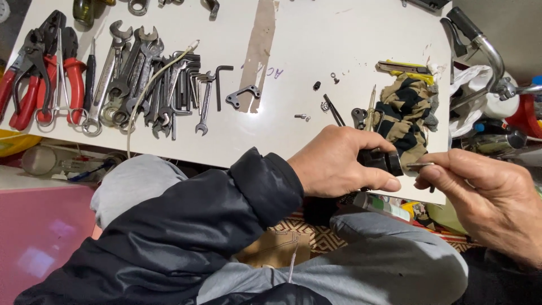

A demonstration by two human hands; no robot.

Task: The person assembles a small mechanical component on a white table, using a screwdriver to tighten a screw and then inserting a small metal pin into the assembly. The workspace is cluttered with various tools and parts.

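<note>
Small black part held over the tabletop [316,34] edge

The black part [384,160] is clenched in the left hand [339,164], largely hidden; a thin metal piece [419,165] is pinched by the right hand [485,195]. Wrenches [135,68] lie well apart.

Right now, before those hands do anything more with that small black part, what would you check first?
1. Left hand grips the small black part firmly: ok.
2. Right hand pinches the thin metal piece: ok.
3. Metal piece lined up with the part: cannot tell, fingers hide the join.
4. Loose screws lie safely back from the white board's edge: ok.
5. Spare tools within reach, wrenches at left: ok.
</note>
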